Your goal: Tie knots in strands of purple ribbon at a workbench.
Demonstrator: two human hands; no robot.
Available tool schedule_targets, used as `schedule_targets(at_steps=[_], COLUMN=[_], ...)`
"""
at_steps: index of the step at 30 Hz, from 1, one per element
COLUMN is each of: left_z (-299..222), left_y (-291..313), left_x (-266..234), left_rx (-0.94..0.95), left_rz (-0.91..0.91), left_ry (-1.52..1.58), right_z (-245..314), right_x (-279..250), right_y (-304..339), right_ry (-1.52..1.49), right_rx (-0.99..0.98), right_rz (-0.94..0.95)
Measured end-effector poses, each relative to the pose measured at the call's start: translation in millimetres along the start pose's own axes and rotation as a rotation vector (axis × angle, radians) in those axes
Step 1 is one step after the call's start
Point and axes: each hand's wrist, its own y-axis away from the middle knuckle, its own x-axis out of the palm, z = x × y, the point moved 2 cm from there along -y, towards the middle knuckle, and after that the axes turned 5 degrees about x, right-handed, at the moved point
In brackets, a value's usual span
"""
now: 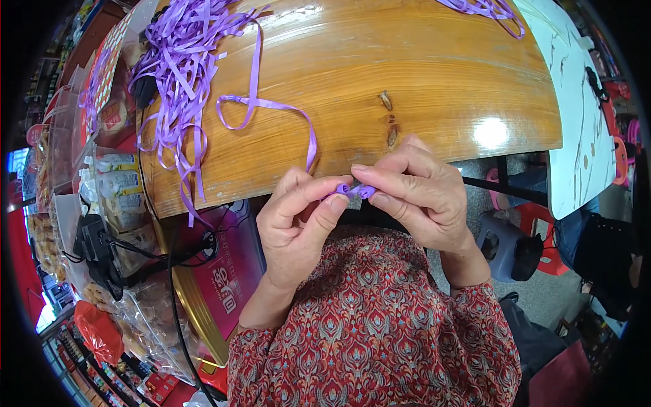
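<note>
Between my two hands, just off the table's near edge, is a purple ribbon [312,146] with its held part curled into small rolls. My left hand [298,220] pinches one roll between thumb and index finger. The other roll is pinched by my right hand [420,193], close beside the left fingertips. From my left fingers the ribbon runs up onto the wooden table [325,88] and loops there. A large tangled heap of purple ribbons [183,68] lies on the table's left side, some strands hanging over the edge.
More purple ribbons [485,8] lie at the far right of the table. A white marbled table [583,149] adjoins on the right, with a grey stool [505,247] below. Packaged goods [122,183] and a black cable [173,298] are at the left. A pink box [227,278] stands beneath the edge.
</note>
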Motion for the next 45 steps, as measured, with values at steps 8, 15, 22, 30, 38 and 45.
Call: schedule_targets(at_steps=[8, 15, 22, 30, 38, 45], left_z=[-2.8, -2.3, -0.3, 1.5, -1.0, -3.2], left_y=[2.3, 3.6, 4.5, 4.9, 8.3, 10.2], left_x=[2.2, -2.3, -1.1, -0.7, 3.0, 4.4], left_rx=[0.009, -0.033, -0.078, -0.055, 0.029, 0.022], left_rz=[-0.041, -0.028, -0.009, -0.015, -0.005, -0.046], left_ry=[-0.042, -0.011, 0.071, 0.012, -0.036, -0.088], right_z=[-3.3, -2.6, -8.5, -7.3, -6.8, -3.8], right_x=[3.1, 3.8, 8.7, 12.3, 13.0, 13.6], right_y=[5.6, 6.2, 5.6, 7.3, 12.0, 11.5], right_ry=[-0.063, -0.148, -0.187, -0.031, 0.037, 0.071], right_rx=[0.040, 0.053, 0.074, 0.009, -0.051, -0.082], right_rz=[0.027, 0.035, -0.018, -0.033, -0.045, -0.032])
